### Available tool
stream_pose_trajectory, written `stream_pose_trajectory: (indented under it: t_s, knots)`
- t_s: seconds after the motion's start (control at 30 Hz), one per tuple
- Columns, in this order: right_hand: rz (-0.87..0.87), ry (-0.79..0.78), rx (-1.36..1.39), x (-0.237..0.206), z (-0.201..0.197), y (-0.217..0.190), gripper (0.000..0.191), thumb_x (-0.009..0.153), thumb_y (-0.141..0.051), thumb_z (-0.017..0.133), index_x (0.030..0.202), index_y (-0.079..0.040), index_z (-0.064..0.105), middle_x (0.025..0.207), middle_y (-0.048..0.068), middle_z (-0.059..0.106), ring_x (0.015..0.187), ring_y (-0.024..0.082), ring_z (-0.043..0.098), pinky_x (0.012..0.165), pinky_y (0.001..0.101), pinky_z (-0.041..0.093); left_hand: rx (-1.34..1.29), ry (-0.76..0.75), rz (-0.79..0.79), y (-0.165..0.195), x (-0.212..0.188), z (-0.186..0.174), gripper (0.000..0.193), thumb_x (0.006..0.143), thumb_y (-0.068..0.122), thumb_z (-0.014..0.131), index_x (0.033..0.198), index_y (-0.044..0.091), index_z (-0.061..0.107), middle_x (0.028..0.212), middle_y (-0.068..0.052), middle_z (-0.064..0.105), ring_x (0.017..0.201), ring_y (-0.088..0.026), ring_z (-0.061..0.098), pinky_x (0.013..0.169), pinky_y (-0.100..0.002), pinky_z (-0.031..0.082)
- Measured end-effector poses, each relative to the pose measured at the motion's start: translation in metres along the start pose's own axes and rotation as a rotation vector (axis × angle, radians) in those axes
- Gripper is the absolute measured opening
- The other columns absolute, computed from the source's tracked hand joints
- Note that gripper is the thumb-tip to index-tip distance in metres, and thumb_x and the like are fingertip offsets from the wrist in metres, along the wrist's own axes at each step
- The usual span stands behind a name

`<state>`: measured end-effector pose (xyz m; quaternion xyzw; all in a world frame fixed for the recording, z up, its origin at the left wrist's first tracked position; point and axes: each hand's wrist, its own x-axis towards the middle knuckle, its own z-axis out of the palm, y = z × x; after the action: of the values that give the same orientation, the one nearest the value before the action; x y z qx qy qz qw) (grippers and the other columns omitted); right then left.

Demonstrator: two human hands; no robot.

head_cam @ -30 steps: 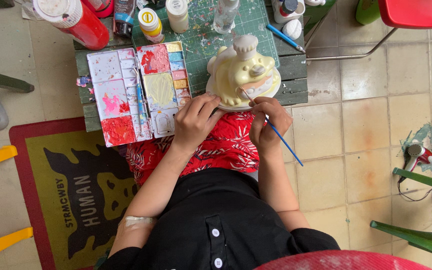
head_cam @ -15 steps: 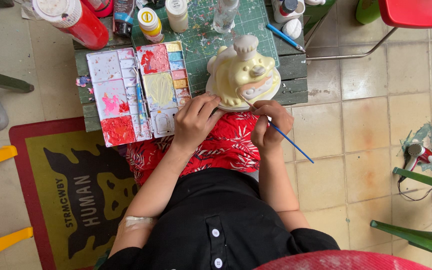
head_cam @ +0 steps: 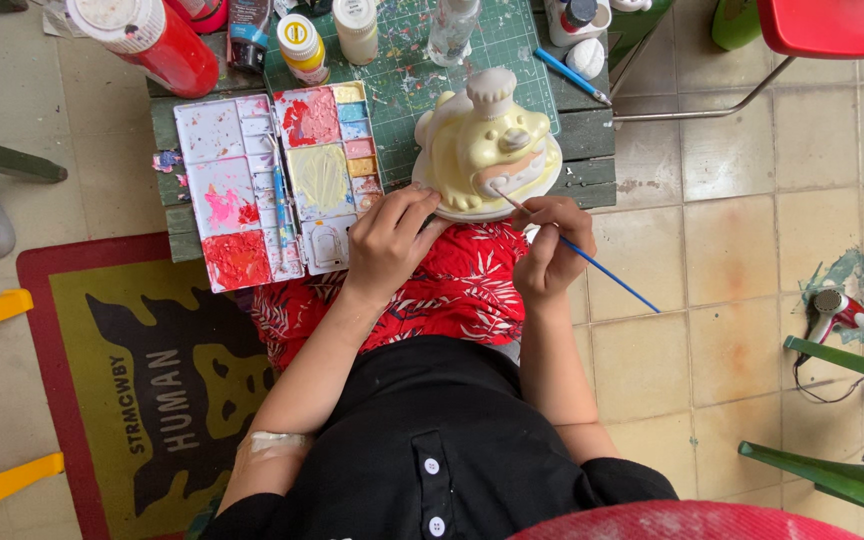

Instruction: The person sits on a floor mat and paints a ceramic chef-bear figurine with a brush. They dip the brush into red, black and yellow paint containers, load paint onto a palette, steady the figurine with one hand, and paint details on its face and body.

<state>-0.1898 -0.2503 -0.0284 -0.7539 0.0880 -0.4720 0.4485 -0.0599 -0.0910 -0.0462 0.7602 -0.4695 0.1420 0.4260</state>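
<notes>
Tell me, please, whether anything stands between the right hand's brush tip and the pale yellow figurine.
Nothing visible does: the right hand holds the thin blue-handled paintbrush, whose tip already meets the pale yellow ceramic figurine; the left hand steadies its base from the side.
</notes>
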Motion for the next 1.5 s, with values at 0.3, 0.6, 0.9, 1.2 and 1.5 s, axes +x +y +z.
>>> stream_pose_trajectory:
  t_s: [0.3, 0.6, 0.9, 1.2, 1.5]
  knots:
    - [0.067, 0.099, 0.093, -0.006, -0.004, 0.010, 0.011, 0.112, -0.009, 0.040, 0.111, -0.001, 0.047, 0.098, 0.017, 0.064, 0.078, 0.018, 0.063, 0.070, 0.0271, 0.054, 0.000, 0.009, 0.008, -0.001, 0.000, 0.001, 0.036, 0.079, 0.010, 0.089, 0.110, 0.006, 0.072, 0.108, -0.005, 0.069, 0.103, -0.025, 0.073, 0.086, -0.036, 0.061]
    - [0.100, -0.009, 0.072, -0.008, 0.002, 0.007, 0.012, 0.113, -0.008, 0.040, 0.113, 0.002, 0.047, 0.101, 0.017, 0.063, 0.082, 0.020, 0.065, 0.080, 0.0328, 0.055, 0.013, 0.006, 0.004, -0.001, 0.001, -0.001, 0.036, 0.078, 0.010, 0.090, 0.110, 0.006, 0.072, 0.108, -0.005, 0.069, 0.102, -0.025, 0.073, 0.086, -0.036, 0.061]
    - [0.211, 0.125, 0.138, -0.008, -0.001, 0.009, 0.015, 0.116, -0.015, 0.042, 0.114, -0.003, 0.049, 0.097, 0.014, 0.066, 0.072, 0.013, 0.061, 0.067, 0.0258, 0.048, -0.002, 0.012, 0.004, 0.000, 0.002, -0.002, 0.036, 0.078, 0.009, 0.090, 0.108, 0.006, 0.072, 0.107, -0.005, 0.070, 0.100, -0.025, 0.073, 0.084, -0.036, 0.061]
    - [0.297, 0.229, 0.157, 0.000, -0.008, 0.012, 0.018, 0.118, -0.019, 0.042, 0.113, -0.004, 0.050, 0.092, 0.011, 0.066, 0.065, 0.010, 0.059, 0.060, 0.0216, 0.041, 0.003, 0.012, 0.005, 0.000, 0.001, -0.003, 0.036, 0.077, 0.009, 0.090, 0.108, 0.006, 0.072, 0.107, -0.005, 0.070, 0.098, -0.024, 0.073, 0.084, -0.035, 0.061]
    - [0.305, 0.236, 0.217, 0.001, -0.005, 0.018, 0.020, 0.117, -0.021, 0.044, 0.113, -0.002, 0.050, 0.099, 0.011, 0.064, 0.079, 0.015, 0.067, 0.062, 0.0251, 0.048, -0.001, 0.002, -0.002, -0.001, 0.002, -0.004, 0.037, 0.076, 0.008, 0.090, 0.108, 0.006, 0.072, 0.108, -0.005, 0.070, 0.099, -0.024, 0.073, 0.084, -0.035, 0.061]
